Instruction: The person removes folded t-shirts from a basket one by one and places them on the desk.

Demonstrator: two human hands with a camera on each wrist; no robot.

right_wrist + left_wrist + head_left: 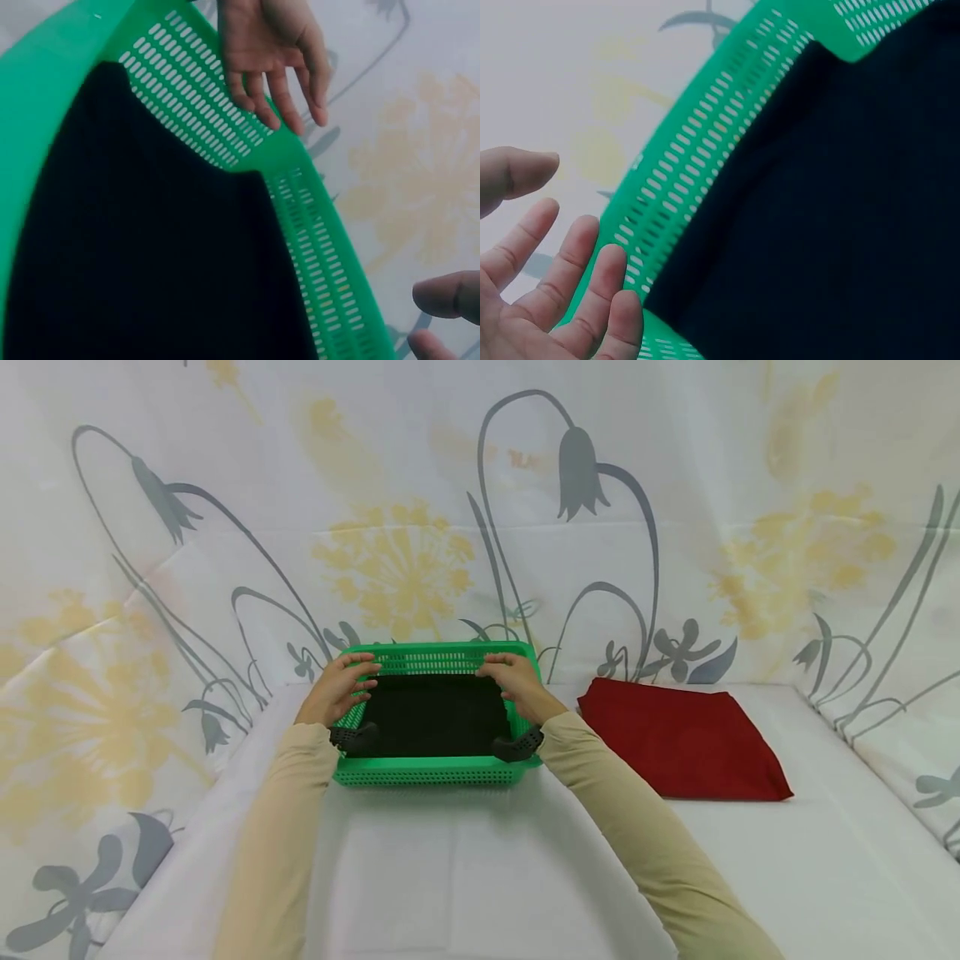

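A green plastic basket (427,763) with slotted walls stands on the white-covered table. Inside it lies a black cloth (438,717), spread over the bottom. My left hand (337,688) hovers over the basket's left side, and the left wrist view shows its fingers spread beside the slotted wall, with nothing between them and the thumb. Over the opposite side is my right hand (519,685), fingers loosely bent and holding nothing. Only its thumb and a fingertip (442,296) enter the right wrist view, outside the basket wall.
To the right of the basket, a folded red cloth (678,739) lies flat on the white table cover (420,877). A flower-patterned curtain (420,460) hangs behind and along both sides. Each wrist carries a black strap.
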